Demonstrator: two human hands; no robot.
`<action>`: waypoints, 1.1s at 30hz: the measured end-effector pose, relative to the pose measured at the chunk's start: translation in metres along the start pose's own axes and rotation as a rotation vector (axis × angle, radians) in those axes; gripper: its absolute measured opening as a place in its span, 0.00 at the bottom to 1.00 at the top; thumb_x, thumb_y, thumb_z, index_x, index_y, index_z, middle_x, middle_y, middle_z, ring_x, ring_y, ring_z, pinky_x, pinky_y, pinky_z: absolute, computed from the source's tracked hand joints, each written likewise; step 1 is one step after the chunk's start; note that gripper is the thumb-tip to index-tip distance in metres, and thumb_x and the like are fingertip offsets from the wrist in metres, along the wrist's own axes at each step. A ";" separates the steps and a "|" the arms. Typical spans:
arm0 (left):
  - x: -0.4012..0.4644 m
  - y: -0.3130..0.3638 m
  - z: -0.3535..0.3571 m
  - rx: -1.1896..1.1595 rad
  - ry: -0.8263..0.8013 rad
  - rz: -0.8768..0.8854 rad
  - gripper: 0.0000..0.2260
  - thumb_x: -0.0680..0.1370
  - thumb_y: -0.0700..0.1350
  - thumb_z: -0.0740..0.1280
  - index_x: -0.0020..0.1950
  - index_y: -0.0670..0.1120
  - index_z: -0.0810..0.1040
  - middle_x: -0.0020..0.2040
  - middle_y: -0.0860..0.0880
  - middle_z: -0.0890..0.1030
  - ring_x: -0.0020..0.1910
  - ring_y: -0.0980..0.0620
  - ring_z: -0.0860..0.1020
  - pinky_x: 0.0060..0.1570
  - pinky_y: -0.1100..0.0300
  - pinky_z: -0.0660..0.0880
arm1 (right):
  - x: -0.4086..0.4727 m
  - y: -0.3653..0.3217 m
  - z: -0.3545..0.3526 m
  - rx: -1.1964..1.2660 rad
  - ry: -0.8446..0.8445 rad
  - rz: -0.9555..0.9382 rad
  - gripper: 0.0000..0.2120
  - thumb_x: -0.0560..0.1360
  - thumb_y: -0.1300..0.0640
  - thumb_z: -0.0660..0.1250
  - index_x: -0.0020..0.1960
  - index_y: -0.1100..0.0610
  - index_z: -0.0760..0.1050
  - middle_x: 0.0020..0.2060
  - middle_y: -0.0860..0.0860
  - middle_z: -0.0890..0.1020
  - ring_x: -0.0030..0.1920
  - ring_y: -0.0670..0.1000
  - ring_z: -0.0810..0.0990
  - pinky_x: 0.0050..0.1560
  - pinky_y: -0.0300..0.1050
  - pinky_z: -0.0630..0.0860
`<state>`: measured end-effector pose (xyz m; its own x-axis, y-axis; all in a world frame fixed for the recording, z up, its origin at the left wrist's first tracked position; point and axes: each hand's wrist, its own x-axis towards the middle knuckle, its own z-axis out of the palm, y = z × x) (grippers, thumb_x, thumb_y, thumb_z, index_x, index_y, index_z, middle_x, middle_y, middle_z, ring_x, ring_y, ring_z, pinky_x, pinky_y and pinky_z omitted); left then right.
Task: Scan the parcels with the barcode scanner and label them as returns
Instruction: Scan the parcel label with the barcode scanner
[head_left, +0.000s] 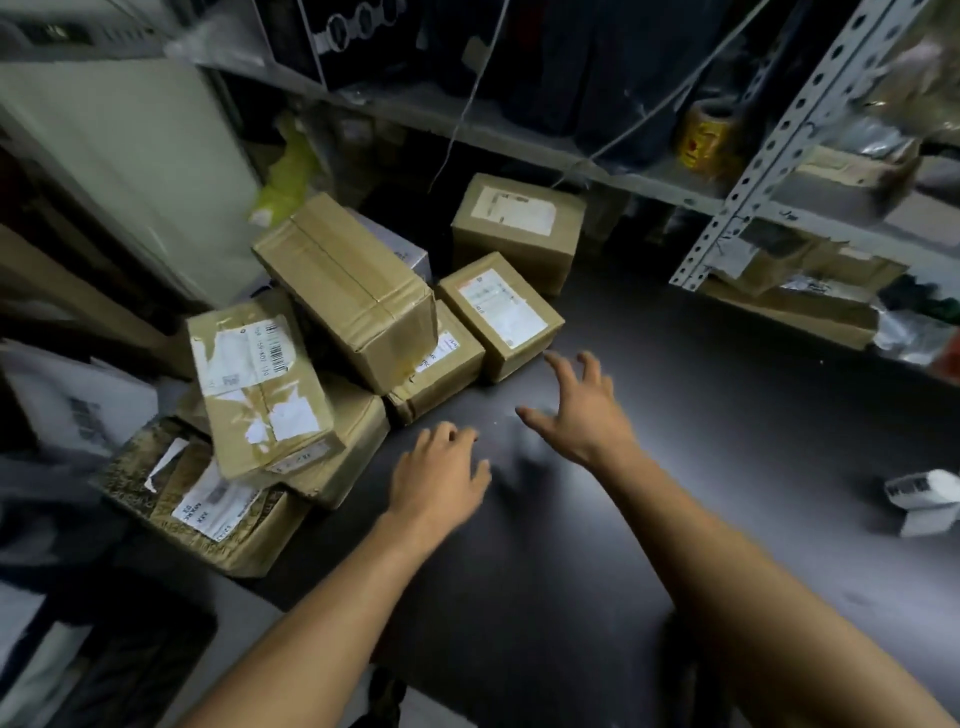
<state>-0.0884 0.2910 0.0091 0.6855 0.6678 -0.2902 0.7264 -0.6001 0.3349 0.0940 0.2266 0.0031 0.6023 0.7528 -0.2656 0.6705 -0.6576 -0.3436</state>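
On the dark table (675, 415), cardboard parcels (343, 291) sit heaped at the left, several with labels facing up, probably so their barcodes can be read. Both hands hover over the bare surface holding nothing: the left hand (441, 467) with fingers loosely bent, the right hand (582, 410) spread wide, fingertips near a small labelled parcel (501, 314), apparently reaching for it. A white object (922, 499) near the right edge may be the scanner or labels; blur hides which
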 end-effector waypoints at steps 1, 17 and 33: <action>0.004 0.002 0.001 -0.004 0.002 -0.028 0.20 0.82 0.55 0.59 0.73 0.51 0.67 0.69 0.50 0.69 0.68 0.48 0.67 0.62 0.52 0.69 | 0.017 0.000 -0.004 -0.012 -0.003 -0.025 0.40 0.73 0.35 0.66 0.78 0.42 0.50 0.79 0.53 0.47 0.77 0.61 0.51 0.69 0.62 0.66; 0.021 0.002 0.013 -0.070 -0.022 -0.088 0.20 0.82 0.56 0.59 0.72 0.53 0.68 0.69 0.53 0.69 0.69 0.51 0.67 0.59 0.54 0.70 | 0.066 -0.007 0.006 -0.080 -0.114 -0.049 0.31 0.74 0.36 0.64 0.74 0.42 0.60 0.75 0.57 0.54 0.72 0.63 0.54 0.67 0.57 0.67; -0.046 -0.025 0.074 -0.696 -0.321 -0.034 0.30 0.76 0.61 0.67 0.75 0.56 0.62 0.71 0.50 0.73 0.66 0.48 0.75 0.66 0.47 0.72 | -0.181 -0.042 0.095 0.056 0.020 0.460 0.33 0.74 0.32 0.60 0.75 0.42 0.59 0.74 0.59 0.56 0.67 0.63 0.59 0.62 0.55 0.70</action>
<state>-0.1343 0.2422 -0.0522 0.7211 0.4564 -0.5212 0.6217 -0.0946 0.7775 -0.0838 0.1206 -0.0202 0.8400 0.3824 -0.3849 0.3076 -0.9200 -0.2427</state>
